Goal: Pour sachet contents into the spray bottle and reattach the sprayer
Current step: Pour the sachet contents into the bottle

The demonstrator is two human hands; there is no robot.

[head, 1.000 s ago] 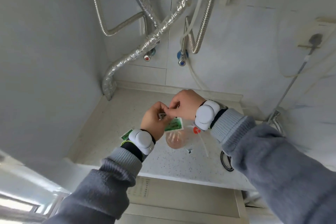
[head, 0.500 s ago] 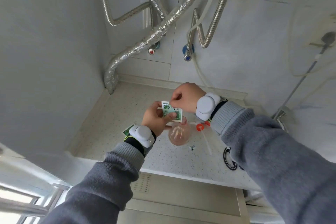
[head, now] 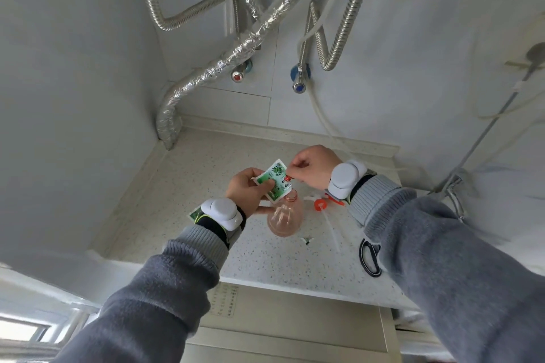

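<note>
A green and white sachet point(head: 272, 178) is held tilted just above the open neck of a clear pinkish spray bottle point(head: 285, 216) that stands on the speckled counter point(head: 206, 174). My left hand point(head: 249, 190) grips the sachet's lower left part. Fingers of my right hand point(head: 314, 166) pinch its upper right corner. The detached sprayer point(head: 321, 203), white with an orange collar and a long dip tube, lies on the counter to the right of the bottle, partly behind my right wrist.
A second green sachet point(head: 195, 214) peeks out beside my left wrist. Black scissors point(head: 370, 256) lie at the counter's right front. A small torn scrap point(head: 306, 240) rests in front of the bottle. Metal hoses and valves point(head: 299, 79) hang on the back wall.
The sachet has been turned and tilted over the bottle's neck. My right hand shifted to the sachet's upper right corner, and the view came closer.
</note>
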